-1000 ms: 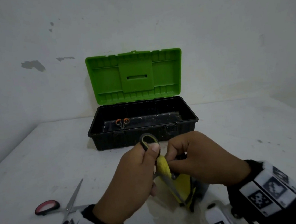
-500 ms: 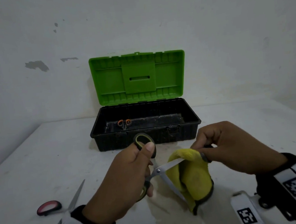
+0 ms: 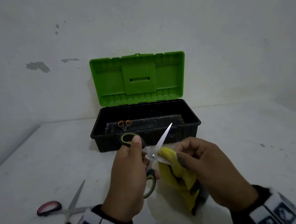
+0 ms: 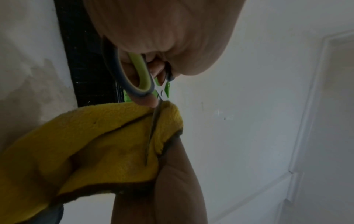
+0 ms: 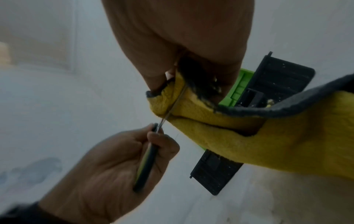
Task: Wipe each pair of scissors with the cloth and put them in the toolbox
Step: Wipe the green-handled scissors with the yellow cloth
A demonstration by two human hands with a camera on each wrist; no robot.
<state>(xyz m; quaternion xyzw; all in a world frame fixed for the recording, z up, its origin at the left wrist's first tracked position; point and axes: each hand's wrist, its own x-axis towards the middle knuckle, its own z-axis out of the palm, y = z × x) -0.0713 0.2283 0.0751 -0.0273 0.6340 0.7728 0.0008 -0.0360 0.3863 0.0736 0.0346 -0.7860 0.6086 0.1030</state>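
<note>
My left hand (image 3: 131,170) grips the green-and-black handles of a pair of scissors (image 3: 152,155) held spread above the table. One blade points up toward the toolbox; the other is wrapped in the yellow cloth (image 3: 177,174). My right hand (image 3: 202,162) pinches the cloth around that blade close to the pivot. The left wrist view shows the blade (image 4: 153,130) lying in the cloth fold (image 4: 107,145). In the right wrist view the cloth (image 5: 268,139) hangs from my fingers. The black toolbox (image 3: 146,137) stands open with its green lid (image 3: 138,78) upright; small orange-handled scissors (image 3: 124,123) lie inside.
Red-handled scissors (image 3: 66,209) lie open on the white table (image 3: 40,168) at the front left, partly behind my left wrist. A wall rises just behind the toolbox. A damp patch (image 3: 173,217) shows on the table beneath the cloth.
The scissors have turned so the free blade now points up toward the toolbox. My right hand slid the cloth back along the other blade to the pivot, closer to my left hand.
</note>
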